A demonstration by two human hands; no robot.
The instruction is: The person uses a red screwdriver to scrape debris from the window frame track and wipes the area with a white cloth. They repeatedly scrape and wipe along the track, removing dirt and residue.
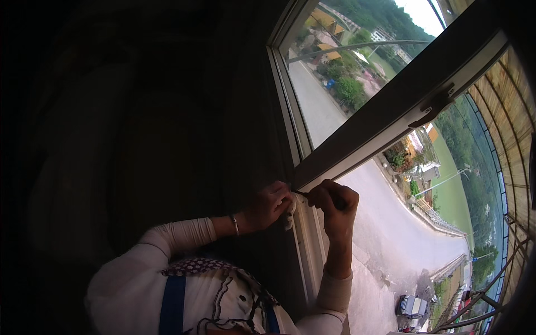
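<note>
Both my hands meet at the lower corner of a sliding window sash (368,121), over the window's bottom track (307,243). My right hand (338,205) is closed in a fist, pinching a thin dark stick-like tool (302,194) that points left towards the other hand. A crumpled whitish cloth (289,220) hangs beside the frame under the fingers of my left hand (266,207), which holds it. Deep shadow covers much of that hand. The tool's tip and the spot it touches are too small and dark to make out.
A dark window handle (435,109) is on the sash's side. The fixed window frame (284,96) runs up to the left. Outside, a road (389,201) and a parked vehicle (412,306) lie below. The room at left is almost black.
</note>
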